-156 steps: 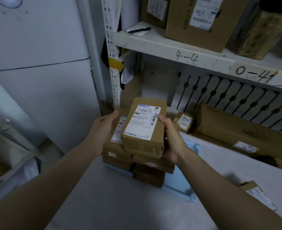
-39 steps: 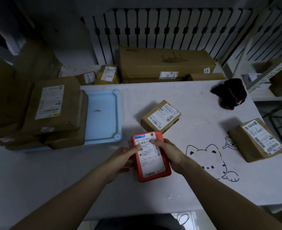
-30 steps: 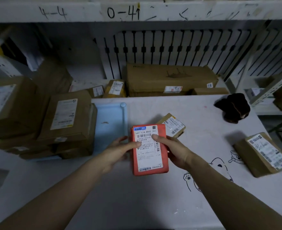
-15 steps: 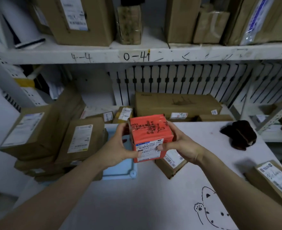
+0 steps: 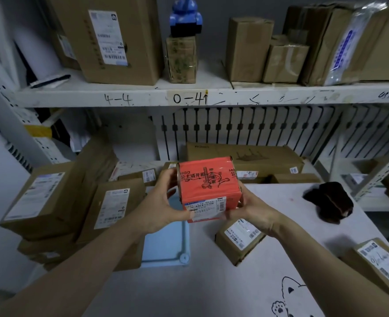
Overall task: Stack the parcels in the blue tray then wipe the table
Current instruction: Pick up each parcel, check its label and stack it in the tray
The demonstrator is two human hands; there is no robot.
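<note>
Red parcel [image 5: 208, 186] raised off the table [image 5: 211, 294] since earlier, left hand [image 5: 159, 202] and right hand [image 5: 255, 211] gripping its sides, in the air beside blue tray [image 5: 166, 248], brown stack [image 5: 111, 209] filling its left, dark cloth [image 5: 328, 202] far right.

I work from one wide-angle view, worn on the head. It faces forward and slightly down, close over the left hand [image 5: 159, 208] and right hand [image 5: 254, 212], with the tabletop [image 5: 211, 290] below and the shelf [image 5: 143, 98] crossing the upper frame.
</note>
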